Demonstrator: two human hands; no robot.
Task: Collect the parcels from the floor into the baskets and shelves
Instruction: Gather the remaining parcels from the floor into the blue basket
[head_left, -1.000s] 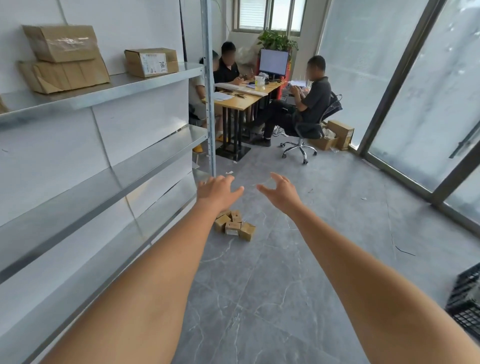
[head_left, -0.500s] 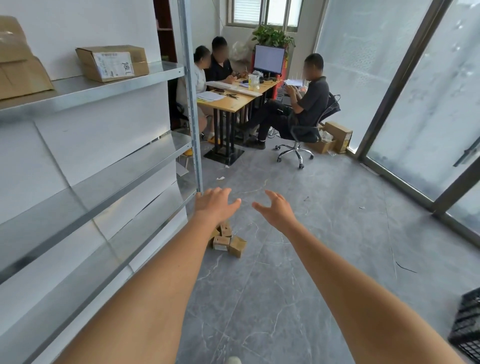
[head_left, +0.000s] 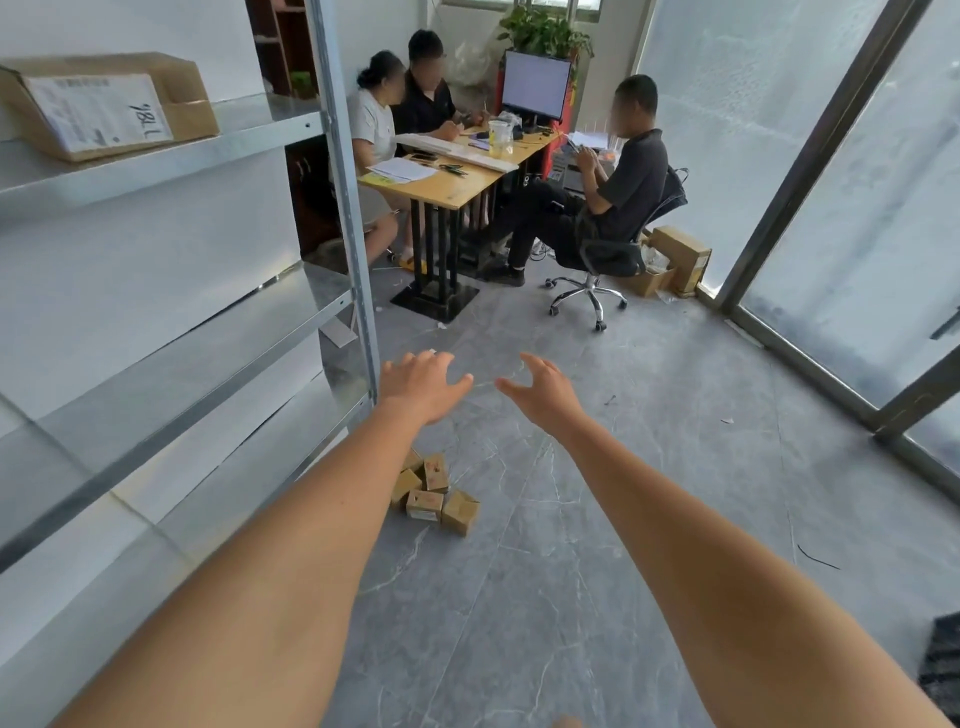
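Several small cardboard parcels (head_left: 434, 492) lie in a cluster on the grey floor beside the foot of the metal shelving (head_left: 171, 343). Both my arms stretch forward above them. My left hand (head_left: 421, 384) is spread with loose fingers and holds nothing, and my left forearm hides part of the cluster. My right hand (head_left: 543, 392) is also spread and empty, about a hand's width to the right of the left one. A labelled cardboard box (head_left: 104, 106) sits on the top shelf.
Three people sit around a wooden desk (head_left: 447, 187) with a monitor at the back. An office chair (head_left: 597, 270) and cardboard boxes (head_left: 675, 257) stand near the glass doors at right. A black crate's corner (head_left: 943, 665) shows at the lower right edge.
The view has advanced toward the parcels, which now lie lower in frame and closer. Both hands stay spread and empty; the stacked boxes on the top shelf have slid out of view.
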